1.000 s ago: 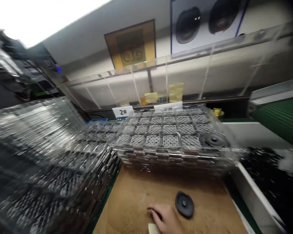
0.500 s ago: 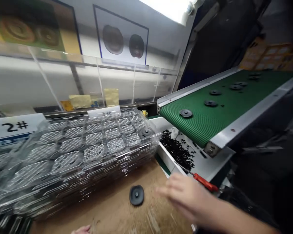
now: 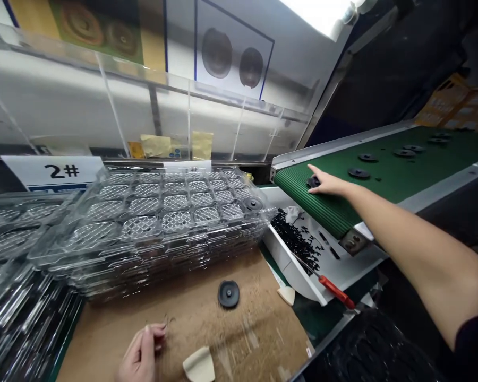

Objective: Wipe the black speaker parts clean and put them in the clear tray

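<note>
My right hand (image 3: 325, 183) reaches out over the near end of the green conveyor belt (image 3: 386, 175), its fingers closing on a black round disc (image 3: 313, 182) there. My left hand (image 3: 142, 353) rests on the brown board (image 3: 231, 329) at the bottom, fingers curled loosely, and I cannot make out anything in it. Another black disc (image 3: 228, 293) lies flat on the board to its right. A stack of clear plastic trays (image 3: 159, 217) stands behind the board, with one black disc (image 3: 254, 203) in a cell at its right end.
More black discs (image 3: 358, 172) ride further up the belt. A white bin (image 3: 302, 254) under the belt end holds small black scraps and a red-handled tool (image 3: 334, 291). Further clear trays (image 3: 19, 297) pile at the left. A "2#" label (image 3: 53, 171) stands behind them.
The view has swung right from the trays to the belt. My right hand has stretched from above the board to the belt's end and onto a disc. My left hand stays on the board.
</note>
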A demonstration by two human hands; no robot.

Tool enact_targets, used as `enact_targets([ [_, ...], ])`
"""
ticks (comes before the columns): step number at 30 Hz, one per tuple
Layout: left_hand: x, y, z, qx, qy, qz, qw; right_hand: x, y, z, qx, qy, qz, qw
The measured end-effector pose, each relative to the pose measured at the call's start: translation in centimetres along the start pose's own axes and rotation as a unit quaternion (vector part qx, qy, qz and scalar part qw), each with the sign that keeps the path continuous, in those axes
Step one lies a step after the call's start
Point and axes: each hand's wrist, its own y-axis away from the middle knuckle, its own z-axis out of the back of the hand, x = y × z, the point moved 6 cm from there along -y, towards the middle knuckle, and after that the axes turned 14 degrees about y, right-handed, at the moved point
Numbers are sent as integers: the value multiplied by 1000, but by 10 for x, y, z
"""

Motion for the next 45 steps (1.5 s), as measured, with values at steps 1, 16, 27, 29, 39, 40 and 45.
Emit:
enact_targets([
  [1, -1, 1, -1, 1, -1, -1, 1000, 1, 1, 4, -5, -1, 1, 1000],
  [16, -99, 120, -83, 356, -44, -379, 853, 236, 300, -59, 311, -719, 140, 605],
  [27, -115, 149, -93, 461, -224, -466, 721, 293, 317, -75, 361, -814, 85, 448],
  [29, -99, 146, -77, 454, -215, -442, 743, 305, 318, -73, 370, -802, 84, 461],
  [39, -39, 130, -1, 146, 96, 39, 984, 349, 302, -53, 307, -631, 191, 686],
  [40, -32, 129, 5, 87, 205, 131, 966, 349, 298, -57, 264, -580, 187, 747],
  [45, -20, 116, 20, -1, 549, 301, 780, 365, 282, -91, 145, -408, 192, 881],
])
